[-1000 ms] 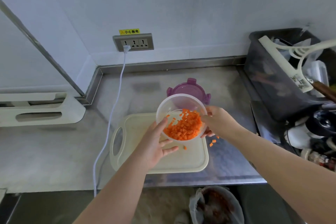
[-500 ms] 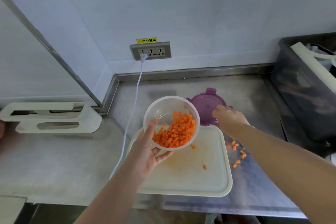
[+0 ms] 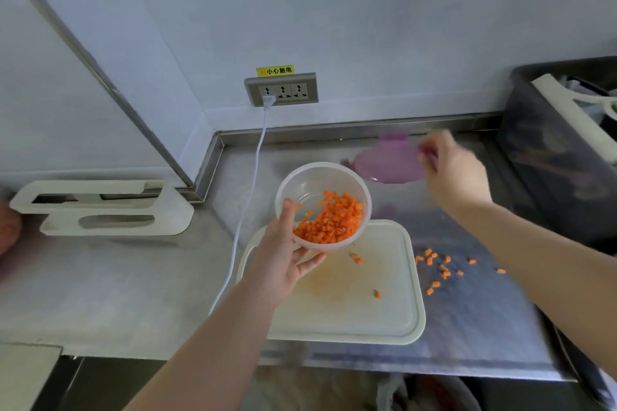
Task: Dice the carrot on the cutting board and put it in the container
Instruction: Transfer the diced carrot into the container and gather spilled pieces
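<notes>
Gripping round clear container [image 3: 312, 182], left hand [image 3: 283, 260]; right hand [image 3: 454, 177] pinches purple lid [image 3: 387, 165].

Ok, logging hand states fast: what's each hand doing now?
Left hand: holds the container of diced carrot.
Right hand: pinches the purple lid edge, motion-blurred.

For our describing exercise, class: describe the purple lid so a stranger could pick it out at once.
Start at the steel counter beneath the wall socket. Behind the white cutting board, near the counter's back edge, the right hand grips the lid. It is the only purple thing; the clear container beside it holds diced carrot.
</notes>
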{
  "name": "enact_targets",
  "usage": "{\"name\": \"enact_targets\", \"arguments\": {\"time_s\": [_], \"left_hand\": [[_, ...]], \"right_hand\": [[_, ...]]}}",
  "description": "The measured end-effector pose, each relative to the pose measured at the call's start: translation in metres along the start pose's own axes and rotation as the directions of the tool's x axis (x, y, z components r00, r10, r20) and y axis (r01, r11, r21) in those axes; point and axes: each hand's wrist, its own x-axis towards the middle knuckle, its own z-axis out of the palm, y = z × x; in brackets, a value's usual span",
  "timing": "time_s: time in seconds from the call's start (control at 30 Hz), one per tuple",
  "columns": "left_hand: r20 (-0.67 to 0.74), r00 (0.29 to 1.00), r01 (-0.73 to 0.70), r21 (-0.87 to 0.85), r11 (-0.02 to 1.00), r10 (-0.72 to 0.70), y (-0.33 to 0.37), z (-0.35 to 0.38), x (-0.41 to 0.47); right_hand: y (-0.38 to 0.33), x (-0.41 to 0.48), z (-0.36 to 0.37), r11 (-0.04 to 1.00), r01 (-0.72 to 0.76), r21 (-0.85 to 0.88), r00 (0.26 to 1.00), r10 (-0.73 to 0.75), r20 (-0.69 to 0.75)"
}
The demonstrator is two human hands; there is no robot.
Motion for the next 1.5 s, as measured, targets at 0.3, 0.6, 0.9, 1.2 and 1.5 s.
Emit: {"name": "enact_targets", "arguments": {"time_s": [0.3, 0.6, 0.9, 1.2, 1.5], "left_hand": [[0.153, 0.988, -0.002, 0.104, 0.995, -0.014, -0.021, 0.047, -0.018], [0.323, 0.946, -0.040, 0.227, 0.973, -0.036, -0.036, 0.083, -0.048], [0.395, 0.915, -0.069, 0.337, 0.939, -0.075, -0.024, 0.093, -0.067], [0.496, 0.868, -0.133, 0.179, 0.975, 0.027, -0.014, 0.083, -0.068], [0.552, 0.829, -0.187, 0.118, 0.975, 0.092, -0.016, 0.080, -0.068]], "right_hand": [[-0.011, -0.059, -0.059, 0.578, -0.447, 0.683, 0.869, 0.462, 0.178], [-0.002, -0.100, -0.070, 0.372, -0.603, 0.706, 0.755, 0.553, 0.353], [0.003, -0.112, -0.082, 0.321, -0.579, 0.749, 0.767, 0.525, 0.368], [-0.008, -0.092, -0.120, 0.904, -0.210, 0.373, 0.956, 0.110, 0.273], [-0.025, -0.085, -0.126, 0.842, -0.192, 0.504, 0.974, 0.098, 0.206]]}}
